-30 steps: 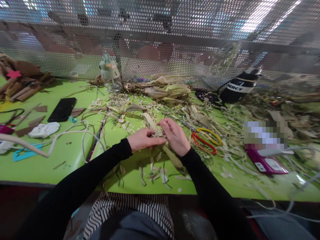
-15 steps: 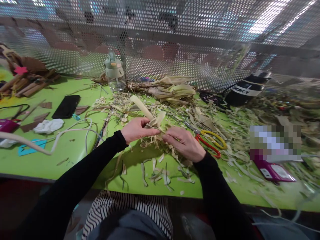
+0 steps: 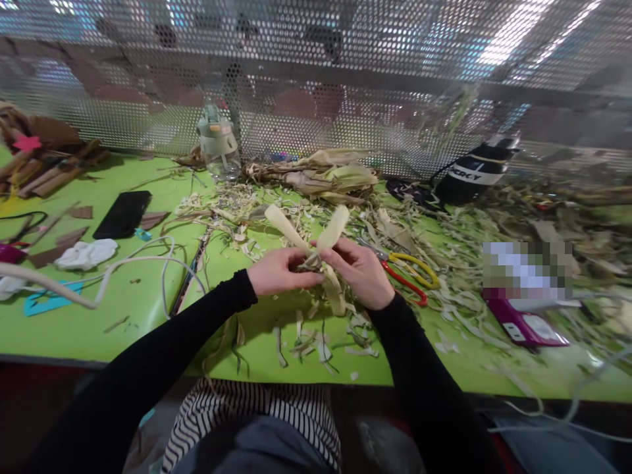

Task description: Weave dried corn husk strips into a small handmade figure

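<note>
Several pale husk strips held between left hand and right hand.
Fingers of both pinching where strips meet; loose ends poking out past them. Scissors just right of right fingers; scraps on counter below.

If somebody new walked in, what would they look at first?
Probably the left hand and right hand in the middle, holding pale leafy strips with ends that stick out. Next might be the scissors, with one red and one yellow handle, beside the right hand on the bright green table. A pink star also stands out at the far left.
</note>
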Demonstrator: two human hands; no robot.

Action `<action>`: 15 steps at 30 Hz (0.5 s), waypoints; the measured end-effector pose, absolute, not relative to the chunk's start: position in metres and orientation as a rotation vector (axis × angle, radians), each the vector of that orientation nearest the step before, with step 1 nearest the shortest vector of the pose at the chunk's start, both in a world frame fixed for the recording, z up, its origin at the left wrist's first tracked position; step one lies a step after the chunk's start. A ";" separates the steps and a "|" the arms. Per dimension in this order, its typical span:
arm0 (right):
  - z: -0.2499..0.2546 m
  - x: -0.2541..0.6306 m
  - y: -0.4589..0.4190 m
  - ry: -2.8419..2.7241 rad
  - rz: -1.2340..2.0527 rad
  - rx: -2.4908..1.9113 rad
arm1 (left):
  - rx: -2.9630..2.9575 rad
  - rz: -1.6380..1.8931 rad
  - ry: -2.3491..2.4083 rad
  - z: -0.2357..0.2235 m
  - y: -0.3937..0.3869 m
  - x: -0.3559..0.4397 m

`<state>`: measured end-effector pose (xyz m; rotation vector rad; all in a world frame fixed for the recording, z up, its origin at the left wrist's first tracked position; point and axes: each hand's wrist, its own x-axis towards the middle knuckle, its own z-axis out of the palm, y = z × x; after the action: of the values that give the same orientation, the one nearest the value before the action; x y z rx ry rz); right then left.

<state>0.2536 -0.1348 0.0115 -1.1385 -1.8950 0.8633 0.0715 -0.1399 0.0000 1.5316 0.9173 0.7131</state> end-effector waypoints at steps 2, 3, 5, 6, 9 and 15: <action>0.006 0.249 -0.136 -1.788 0.918 -1.086 | 1.534 0.721 0.958 0.000 -0.143 0.076; 0.004 0.248 -0.137 -1.754 0.938 -1.069 | 1.515 0.742 0.980 0.001 -0.145 0.078; 0.000 0.247 -0.137 -1.700 0.944 -1.053 | 1.458 0.788 1.026 0.004 -0.146 0.080; -0.002 0.247 -0.137 -1.670 0.930 -1.058 | 1.437 0.796 1.047 0.004 -0.146 0.081; -0.004 0.248 -0.136 -1.615 0.877 -1.114 | 1.435 0.751 1.118 0.003 -0.145 0.081; 0.010 0.250 -0.140 -1.663 0.231 -1.210 | 1.538 0.740 1.118 -0.005 -0.145 0.081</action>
<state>0.2504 -0.1399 0.0097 -1.2101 -1.6631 0.2305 0.0815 -0.1452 -0.0052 1.5378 1.1175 0.7397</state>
